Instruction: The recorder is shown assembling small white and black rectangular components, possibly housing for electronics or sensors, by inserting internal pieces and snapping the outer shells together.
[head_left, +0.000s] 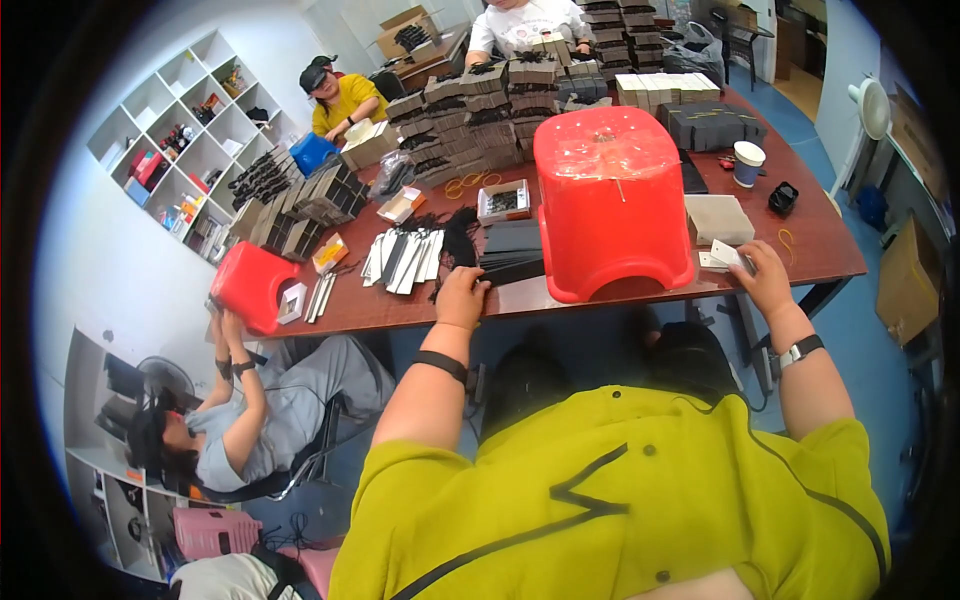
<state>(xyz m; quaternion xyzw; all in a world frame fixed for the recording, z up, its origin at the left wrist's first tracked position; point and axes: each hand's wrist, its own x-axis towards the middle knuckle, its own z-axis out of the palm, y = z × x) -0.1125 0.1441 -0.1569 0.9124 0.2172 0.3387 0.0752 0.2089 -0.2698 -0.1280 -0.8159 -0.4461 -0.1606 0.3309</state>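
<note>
My left hand point(460, 298) is at the table's near edge with its fingers curled, touching the left end of a stack of dark grey card strips point(512, 256). What it grips, if anything, is too small to make out. On the other side of a red plastic stool point(610, 220), my right hand point(768, 280) pinches a few small white card tags point(727, 254) with a hole in them. Just beyond those tags lies a block of pale cards point(718, 218). White and dark strips point(403, 260) are fanned out left of my left hand, beside black cords point(459, 238).
Tall piles of bundled tags point(480, 110) fill the far side. A paper cup point(747, 165) and black tape roll point(783, 198) stand at right. Small boxes point(503, 201) lie mid-table. A co-worker point(225, 430) sits at left by another red stool point(255, 288); two more people work behind the piles.
</note>
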